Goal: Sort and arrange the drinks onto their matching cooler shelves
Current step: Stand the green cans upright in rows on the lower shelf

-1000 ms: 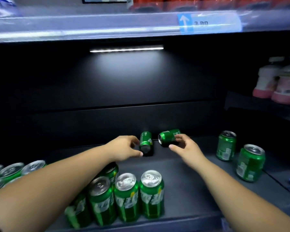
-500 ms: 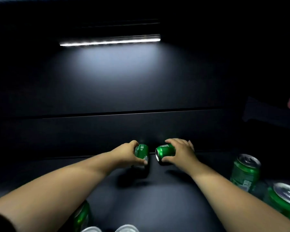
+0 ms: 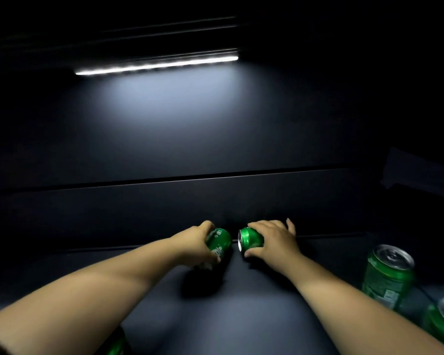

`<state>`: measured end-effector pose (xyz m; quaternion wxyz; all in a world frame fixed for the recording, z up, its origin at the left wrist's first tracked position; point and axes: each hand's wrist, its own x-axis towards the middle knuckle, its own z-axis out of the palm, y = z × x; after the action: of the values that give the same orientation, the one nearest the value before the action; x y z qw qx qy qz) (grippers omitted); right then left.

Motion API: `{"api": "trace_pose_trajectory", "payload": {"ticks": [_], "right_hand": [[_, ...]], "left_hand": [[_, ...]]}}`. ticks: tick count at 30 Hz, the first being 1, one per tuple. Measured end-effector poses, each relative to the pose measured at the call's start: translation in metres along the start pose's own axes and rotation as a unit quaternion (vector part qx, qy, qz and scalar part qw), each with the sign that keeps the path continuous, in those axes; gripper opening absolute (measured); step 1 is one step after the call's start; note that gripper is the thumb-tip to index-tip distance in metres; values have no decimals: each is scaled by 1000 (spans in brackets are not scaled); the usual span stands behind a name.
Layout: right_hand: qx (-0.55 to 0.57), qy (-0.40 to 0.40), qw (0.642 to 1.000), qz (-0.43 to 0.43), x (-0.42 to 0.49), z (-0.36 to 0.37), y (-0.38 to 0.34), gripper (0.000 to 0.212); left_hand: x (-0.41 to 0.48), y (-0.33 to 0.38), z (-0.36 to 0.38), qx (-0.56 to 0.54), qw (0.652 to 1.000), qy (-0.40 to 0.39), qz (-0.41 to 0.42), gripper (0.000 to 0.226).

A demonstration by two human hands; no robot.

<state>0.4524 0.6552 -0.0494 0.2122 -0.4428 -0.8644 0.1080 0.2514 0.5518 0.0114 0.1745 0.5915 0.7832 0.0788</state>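
Two hands were deep in the cooler shelf point(image 3: 241, 316): the left hand point(image 3: 195, 243) had its fingers curled round the tilted left can point(image 3: 219, 242), the right hand point(image 3: 272, 239) gripped the right can point(image 3: 250, 239), lying sideways near the back. Two upright cans point(image 3: 387, 275) stood far right.

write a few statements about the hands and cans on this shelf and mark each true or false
1. The left hand grips a green can, and the right hand grips a second can. True.
2. The second can stands upright. False: it lies on its side, silver top toward the left hand.
3. The light strip is off. False: the light strip glows white.
4. A third can stands upright at the right, untouched. True.
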Motion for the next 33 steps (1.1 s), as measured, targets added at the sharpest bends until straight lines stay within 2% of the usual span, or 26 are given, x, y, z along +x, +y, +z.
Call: {"api": "trace_pose_trajectory", "payload": {"ticks": [1,3,5,8,12,21,25,29,31,33], "right_hand": [[24,14,1000,8,0,-3,-2,77],[155,27,987,40,-2,-9,-7,64],[310,23,949,58,-6,-12,-10,51],[376,-18,926,37,-13,-12,-12,47],[384,-76,920,-5,-19,-15,-8,55],[352,-55,934,-5,-28,-24,-16,64],[358,-105,928,-12,-32,-26,-22,83],[304,-30,952,-10,-29,-21,-27,85],[312,-36,949,-7,-29,-24,-28,79],[324,-64,944,-17,-30,-26,-28,83]], "left_hand": [[-3,1,-7,-5,1000,17,7,68],[-7,2,-22,-16,998,57,17,59],[-11,4,-34,-29,997,70,22,51],[-19,8,-37,-8,998,51,30,45],[-30,9,-34,16,997,40,59,40],[-40,-2,-32,-13,995,45,89,52],[-43,-3,-33,-14,994,44,94,53],[-45,-5,-33,-22,994,46,94,55],[-45,-7,-32,-30,994,44,92,55],[-46,-7,-32,-32,994,45,93,55]]}}
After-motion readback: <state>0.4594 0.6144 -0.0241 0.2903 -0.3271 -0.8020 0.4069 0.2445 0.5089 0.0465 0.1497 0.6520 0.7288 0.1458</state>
